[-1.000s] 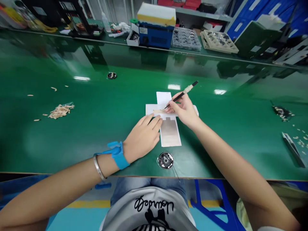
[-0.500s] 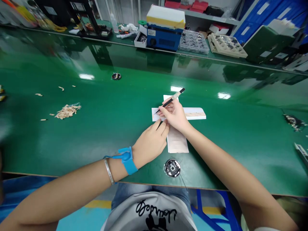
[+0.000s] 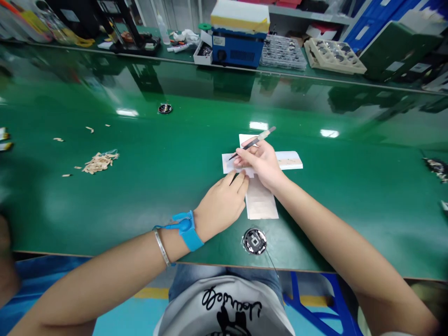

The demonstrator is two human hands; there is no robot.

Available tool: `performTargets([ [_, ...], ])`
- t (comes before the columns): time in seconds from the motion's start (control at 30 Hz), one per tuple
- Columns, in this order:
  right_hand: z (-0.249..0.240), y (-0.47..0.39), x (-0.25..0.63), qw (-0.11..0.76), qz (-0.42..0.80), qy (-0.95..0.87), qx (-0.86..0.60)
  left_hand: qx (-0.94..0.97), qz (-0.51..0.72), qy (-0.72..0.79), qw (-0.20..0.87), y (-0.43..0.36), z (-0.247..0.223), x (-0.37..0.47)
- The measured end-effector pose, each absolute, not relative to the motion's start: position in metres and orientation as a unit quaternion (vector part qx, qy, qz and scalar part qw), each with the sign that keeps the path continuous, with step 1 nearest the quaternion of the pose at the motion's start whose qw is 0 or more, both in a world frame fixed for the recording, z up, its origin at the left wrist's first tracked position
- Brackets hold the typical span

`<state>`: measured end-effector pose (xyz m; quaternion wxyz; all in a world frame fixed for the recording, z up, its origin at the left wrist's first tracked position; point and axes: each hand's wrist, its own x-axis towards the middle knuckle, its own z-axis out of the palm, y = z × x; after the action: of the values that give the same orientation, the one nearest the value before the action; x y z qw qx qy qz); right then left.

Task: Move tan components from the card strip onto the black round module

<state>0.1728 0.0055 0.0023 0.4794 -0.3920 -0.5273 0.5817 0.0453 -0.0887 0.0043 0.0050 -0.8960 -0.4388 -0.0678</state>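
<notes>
Tweezers (image 3: 252,143) are held in my right hand (image 3: 262,161), their dark tips over the left end of a white paper strip (image 3: 290,160). Beneath that strip, another paper sheet (image 3: 262,203) runs toward the table's front. My left hand (image 3: 226,200) lies palm down at the lower edge of the strip, fingertips touching it, with a thin dark object between two fingers. A blue band (image 3: 189,231) circles the left wrist. Near the front edge sits a round black device (image 3: 255,241) with a thin wire.
A pile of small beige pieces (image 3: 100,162) lies at the left, with several loose ones around it. Farther back is another round part (image 3: 165,108). A blue machine (image 3: 238,46) and part trays (image 3: 283,52) stand on the rear shelf.
The view has shifted slightly. The tweezers' tips have moved a little to the right and up from the strip's left end; my left hand stays at the paper.
</notes>
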Motion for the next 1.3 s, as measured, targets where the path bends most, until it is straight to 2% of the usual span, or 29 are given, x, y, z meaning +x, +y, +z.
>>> performTargets([
  [0.1, 0.026, -0.026, 0.193, 0.524, 0.558, -0.515, -0.386, -0.893, -0.107, -0.437, -0.028, -0.095, 0.016, 0.040],
  [0.2, 0.040, -0.086, 0.216, 0.576, 0.475, -0.513, -0.423, -0.863, -0.176, -0.461, -0.104, -0.123, 0.032, 0.035],
  [0.3, 0.034, -0.152, 0.227, 0.578, 0.405, -0.494, -0.507, -0.827, -0.203, -0.476, -0.219, -0.162, 0.034, 0.036],
  [0.4, 0.013, -0.192, 0.225, 0.573, 0.348, -0.487, -0.559, -0.797, -0.242, -0.490, -0.258, -0.189, 0.021, 0.047],
  [0.57, -0.011, -0.204, 0.220, 0.582, 0.330, -0.483, -0.565, -0.759, -0.309, -0.527, -0.224, -0.195, -0.003, 0.063],
  [0.83, -0.014, -0.205, 0.220, 0.591, 0.318, -0.486, -0.559, -0.762, -0.359, -0.509, -0.177, -0.195, -0.006, 0.065],
  [1.1, -0.016, -0.206, 0.221, 0.584, 0.328, -0.496, -0.553, -0.836, -0.333, -0.430, -0.063, -0.194, -0.009, 0.061],
  [1.3, -0.017, -0.206, 0.222, 0.576, 0.328, -0.498, -0.559, -0.852, -0.303, -0.424, -0.041, -0.193, -0.010, 0.060],
])
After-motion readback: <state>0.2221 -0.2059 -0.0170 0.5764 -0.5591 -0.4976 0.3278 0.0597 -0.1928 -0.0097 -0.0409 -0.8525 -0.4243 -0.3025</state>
